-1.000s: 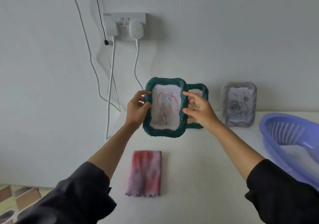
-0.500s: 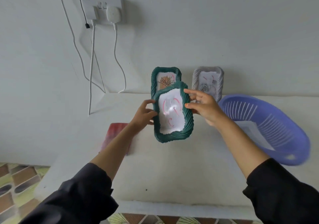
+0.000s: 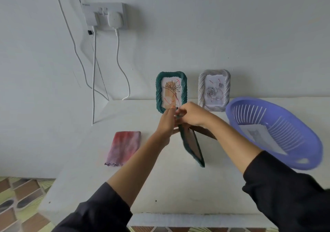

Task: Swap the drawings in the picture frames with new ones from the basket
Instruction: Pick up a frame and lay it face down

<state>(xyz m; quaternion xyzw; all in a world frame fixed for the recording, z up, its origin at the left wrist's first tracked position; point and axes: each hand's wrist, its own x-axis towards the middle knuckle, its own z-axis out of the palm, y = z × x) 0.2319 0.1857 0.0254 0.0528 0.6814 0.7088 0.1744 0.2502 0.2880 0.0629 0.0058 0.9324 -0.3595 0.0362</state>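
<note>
Both hands hold a green picture frame (image 3: pixel 192 146) above the white table, turned so its brown back faces me. My left hand (image 3: pixel 167 122) grips its top left. My right hand (image 3: pixel 192 114) curls over the top edge, and the brown stand flap (image 3: pixel 203 131) sticks out to the right. A second green frame (image 3: pixel 171 91) with a flower drawing and a grey frame (image 3: pixel 214 89) with a rose drawing lean on the wall. The purple basket (image 3: pixel 273 131) at the right holds a paper drawing (image 3: pixel 259 135).
A folded red and purple cloth (image 3: pixel 124 147) lies on the table (image 3: pixel 110 187) at the left. A wall socket (image 3: pixel 105 16) with white cables hangs above. The table's front edge is near me, with patterned floor below left.
The held green frame came down from the wall towards me and was turned over, from the cat drawing facing me to its brown back. Both hands moved to its top edge.
</note>
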